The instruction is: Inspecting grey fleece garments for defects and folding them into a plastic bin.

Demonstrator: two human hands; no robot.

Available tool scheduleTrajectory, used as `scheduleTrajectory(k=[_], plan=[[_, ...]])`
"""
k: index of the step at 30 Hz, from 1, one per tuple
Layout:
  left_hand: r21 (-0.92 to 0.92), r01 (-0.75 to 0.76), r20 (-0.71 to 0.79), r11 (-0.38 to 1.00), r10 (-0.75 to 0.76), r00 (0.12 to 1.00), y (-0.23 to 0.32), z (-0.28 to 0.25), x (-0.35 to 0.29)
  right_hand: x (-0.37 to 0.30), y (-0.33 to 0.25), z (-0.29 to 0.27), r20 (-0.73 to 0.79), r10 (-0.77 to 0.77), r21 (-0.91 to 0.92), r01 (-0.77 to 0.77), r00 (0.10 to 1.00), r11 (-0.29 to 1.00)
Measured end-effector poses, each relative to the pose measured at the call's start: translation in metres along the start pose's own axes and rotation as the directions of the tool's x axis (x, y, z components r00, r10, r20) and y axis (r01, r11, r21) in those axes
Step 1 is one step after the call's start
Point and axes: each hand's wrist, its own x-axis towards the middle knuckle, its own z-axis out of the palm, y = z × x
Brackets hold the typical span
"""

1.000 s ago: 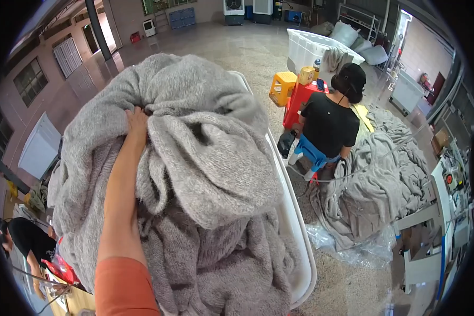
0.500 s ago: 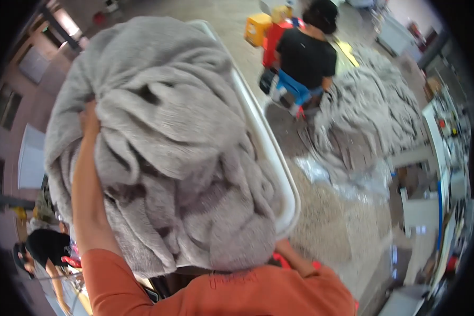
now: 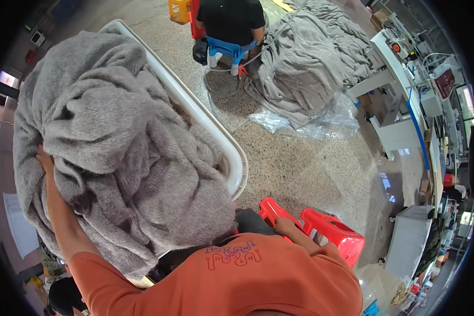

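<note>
Nearest the viewer is the wearer's orange top (image 3: 237,276), its sleeves leading to two bare hands. The right hand (image 3: 284,226) is at a red stool (image 3: 338,239), overlapping red plastic in view; its fingers are too indistinct to tell whether they grip or merely rest. Ahead and to the left, the grey cloth (image 3: 116,142), a thick knit, lies bunched in deep folds, filling a white bin (image 3: 236,166) and heaped above its rim. The left hand (image 3: 45,159) touches the left side of this cloth, partly sunk among folds; whether the fingers are spread or pinching cannot be told. Beyond the bin extends the speckled floor (image 3: 279,168), with a grey cart (image 3: 410,242) at the right and clear plastic (image 3: 332,118) under the near edge of a second grey heap (image 3: 305,68). Beside that heap, a person in black (image 3: 231,21) sits on a blue stool (image 3: 225,47), a black bag (image 3: 200,51) just to the left. A yellow stool (image 3: 178,11) stands farther off, at the upper edge.
</note>
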Motion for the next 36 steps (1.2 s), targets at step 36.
scheduleTrajectory(k=[36], plan=[[0.559,0.354,-0.006,0.750,-0.423,0.906,0.274,-0.071,-0.154,0.203,-0.211,-0.439,-0.147,-0.840,-0.074,0.841,0.523,0.536]])
